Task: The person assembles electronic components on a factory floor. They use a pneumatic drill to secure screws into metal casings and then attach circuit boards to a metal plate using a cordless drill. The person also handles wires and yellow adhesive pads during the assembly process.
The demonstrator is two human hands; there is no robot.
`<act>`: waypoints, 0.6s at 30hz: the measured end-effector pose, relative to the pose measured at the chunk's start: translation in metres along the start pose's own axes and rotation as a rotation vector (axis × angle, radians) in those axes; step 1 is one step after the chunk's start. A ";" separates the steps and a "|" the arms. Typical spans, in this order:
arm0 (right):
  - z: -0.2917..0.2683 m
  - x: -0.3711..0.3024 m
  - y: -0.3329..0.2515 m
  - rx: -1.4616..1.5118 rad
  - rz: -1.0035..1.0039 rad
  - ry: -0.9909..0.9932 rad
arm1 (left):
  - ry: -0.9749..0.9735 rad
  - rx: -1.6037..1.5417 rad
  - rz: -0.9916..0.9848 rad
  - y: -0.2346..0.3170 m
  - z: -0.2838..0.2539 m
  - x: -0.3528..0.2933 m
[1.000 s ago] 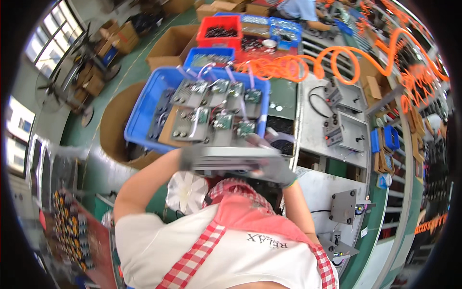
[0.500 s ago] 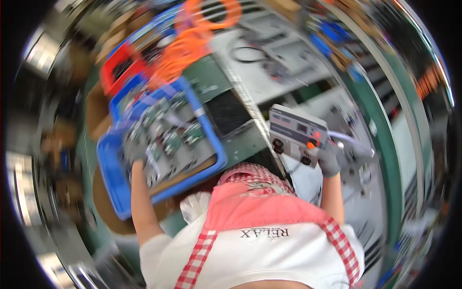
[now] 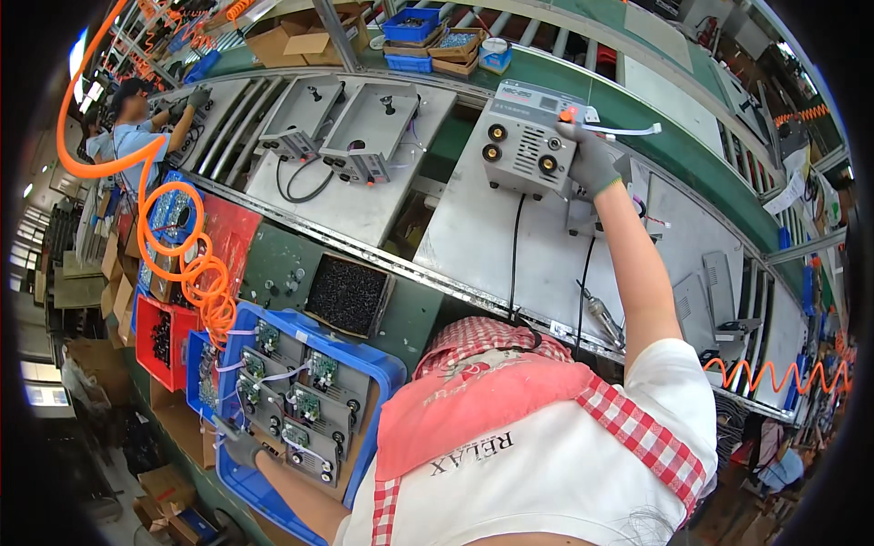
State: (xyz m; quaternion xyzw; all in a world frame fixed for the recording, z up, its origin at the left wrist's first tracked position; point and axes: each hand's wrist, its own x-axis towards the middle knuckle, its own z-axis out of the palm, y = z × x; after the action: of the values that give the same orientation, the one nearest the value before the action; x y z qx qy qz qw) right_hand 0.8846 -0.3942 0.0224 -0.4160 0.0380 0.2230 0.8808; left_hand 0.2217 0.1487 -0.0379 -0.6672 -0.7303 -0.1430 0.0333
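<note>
My right hand [image 3: 594, 166], in a grey glove, is closed on the right edge of a grey welder front panel [image 3: 523, 146] with an orange knob and round sockets. The panel stands upright on the metal work plate [image 3: 455, 227]. A white-plugged cable [image 3: 628, 130] sticks out beside that hand. In a grey glove too, my left hand [image 3: 244, 448] has its fingers stretched out at the lower left of a blue bin [image 3: 387, 369]. Beside it in the bin lie several grey panels with green circuit boards [image 3: 309, 405]; whether the fingers touch them is unclear.
Two open metal chassis [image 3: 373, 127] stand on the conveyor at the back. A tray of black screws [image 3: 346, 293] lies beyond the bin, and a red bin [image 3: 167, 341] to its left. An orange coiled hose [image 3: 208, 282] hangs nearby. Another person [image 3: 137, 136] works at the far left.
The view has turned and steadied. The front panel, tilted in my right hand before, now stands farther out on the plate. My left hand has shifted toward the bin's lower left.
</note>
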 end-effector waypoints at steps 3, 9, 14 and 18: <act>-0.016 0.052 0.003 0.008 0.061 0.073 | 0.103 -0.173 -0.062 -0.022 -0.033 0.015; -0.028 0.083 0.008 -0.063 0.195 0.166 | 0.267 -0.068 -0.014 -0.015 -0.146 -0.021; -0.063 0.115 0.007 -0.519 -0.090 0.338 | 0.424 0.013 0.374 0.016 -0.214 -0.055; -0.030 0.105 0.000 -1.016 -0.028 0.514 | 0.002 -0.498 0.554 0.049 -0.270 -0.091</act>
State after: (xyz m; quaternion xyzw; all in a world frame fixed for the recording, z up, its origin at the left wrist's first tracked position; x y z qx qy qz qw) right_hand 0.9822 -0.3785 -0.0235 -0.8287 0.1337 0.0932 0.5354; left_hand 0.2417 -0.0044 0.2064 -0.8269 -0.4649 -0.3027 -0.0920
